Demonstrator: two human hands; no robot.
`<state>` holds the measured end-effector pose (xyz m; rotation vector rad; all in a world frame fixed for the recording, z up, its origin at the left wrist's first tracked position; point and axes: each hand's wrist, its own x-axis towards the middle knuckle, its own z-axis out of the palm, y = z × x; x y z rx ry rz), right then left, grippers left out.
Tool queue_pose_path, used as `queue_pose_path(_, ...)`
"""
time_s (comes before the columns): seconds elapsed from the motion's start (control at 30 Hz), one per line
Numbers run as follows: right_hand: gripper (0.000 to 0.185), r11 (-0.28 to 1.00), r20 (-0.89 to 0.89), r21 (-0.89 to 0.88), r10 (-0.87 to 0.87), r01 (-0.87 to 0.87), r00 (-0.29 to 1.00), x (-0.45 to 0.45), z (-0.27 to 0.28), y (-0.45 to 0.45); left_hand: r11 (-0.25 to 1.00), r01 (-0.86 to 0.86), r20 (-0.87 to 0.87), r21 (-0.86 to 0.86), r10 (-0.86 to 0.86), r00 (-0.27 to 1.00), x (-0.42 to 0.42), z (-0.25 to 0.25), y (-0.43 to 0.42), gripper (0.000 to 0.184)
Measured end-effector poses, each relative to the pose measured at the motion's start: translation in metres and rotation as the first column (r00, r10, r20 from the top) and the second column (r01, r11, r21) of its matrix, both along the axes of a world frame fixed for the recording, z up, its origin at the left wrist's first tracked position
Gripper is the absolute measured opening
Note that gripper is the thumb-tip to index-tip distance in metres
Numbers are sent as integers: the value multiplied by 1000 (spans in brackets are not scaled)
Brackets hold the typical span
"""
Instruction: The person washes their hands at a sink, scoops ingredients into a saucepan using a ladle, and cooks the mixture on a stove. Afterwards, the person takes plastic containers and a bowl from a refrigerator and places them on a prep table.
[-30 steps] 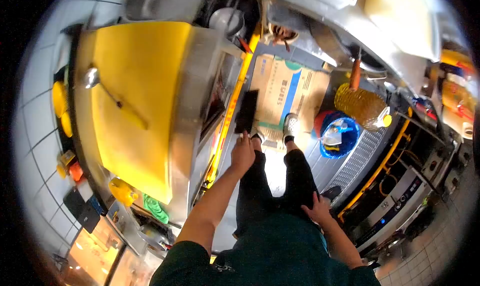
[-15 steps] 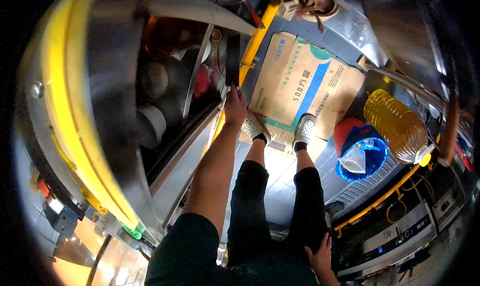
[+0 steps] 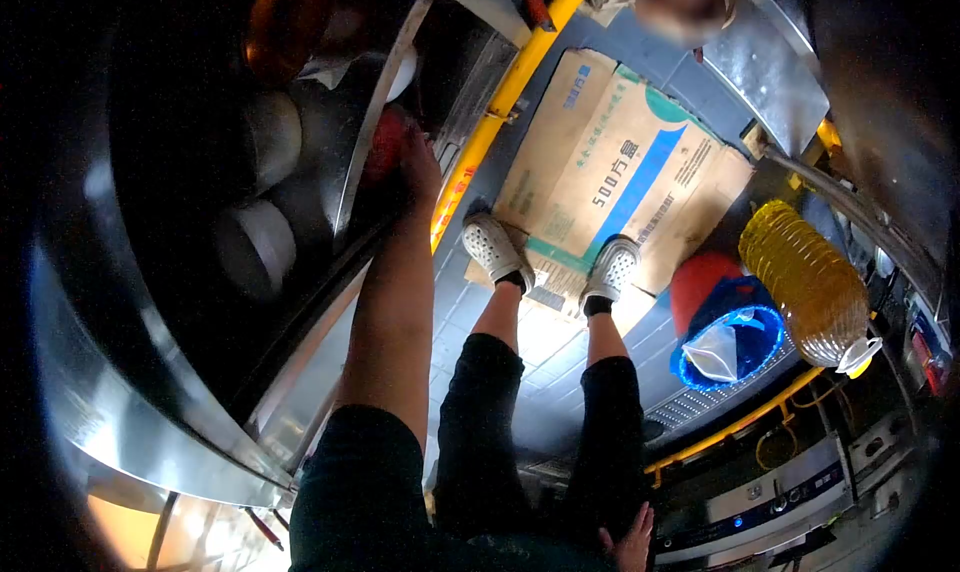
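My left hand [image 3: 420, 170] reaches in at the edge of a dark, open shelf beneath the counter. Its fingers are dim and blurred beside a red object [image 3: 386, 146], and what they hold, if anything, is hidden. Pale round containers [image 3: 262, 247] and an orange-brown vessel [image 3: 290, 27] stand deeper in the shelf. Down at the bottom, beside my dark trousers, my right hand [image 3: 630, 544] has its fingers spread and holds nothing.
A yellow rail [image 3: 490, 122] runs along the shelf front. Flattened cardboard [image 3: 580, 172] lies under my shoes. To the right are a blue-lined bin [image 3: 755, 357], a large bottle of yellow liquid [image 3: 808, 282] and a metal appliance [image 3: 770, 507]. A metal sheet [image 3: 765, 72] stands at the upper right.
The view has dropped and swung towards the shelf, and the yellow countertop has left it. My left hand has moved into the shelf; the black flat object at its fingers can no longer be made out.
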<state>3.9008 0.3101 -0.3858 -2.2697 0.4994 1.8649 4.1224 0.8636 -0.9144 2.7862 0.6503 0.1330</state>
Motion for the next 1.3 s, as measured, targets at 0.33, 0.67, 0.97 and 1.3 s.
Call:
queue_pose_path(0.33,98,995,42,92,45,-48,998,-14,1,3,947,-226,-371,-227,131,919,-84,130,-181,68)
queue_pose_path(0.67,69,714,693,468,71,-521,718,88,46,113,572,248,-212,-782,-618,757,-199,547,-218,56)
queue_pose_path(0.97,59,446,944,235,107,-863,312,192,112,242,858,-88,-43,-506,77,996,-256,696,-47,43)
queue_pose_path(1.3,45,354,818,477,155,-804,554,218,198,356,560,-735,223,-383,828,515,-388,773,-37,37)
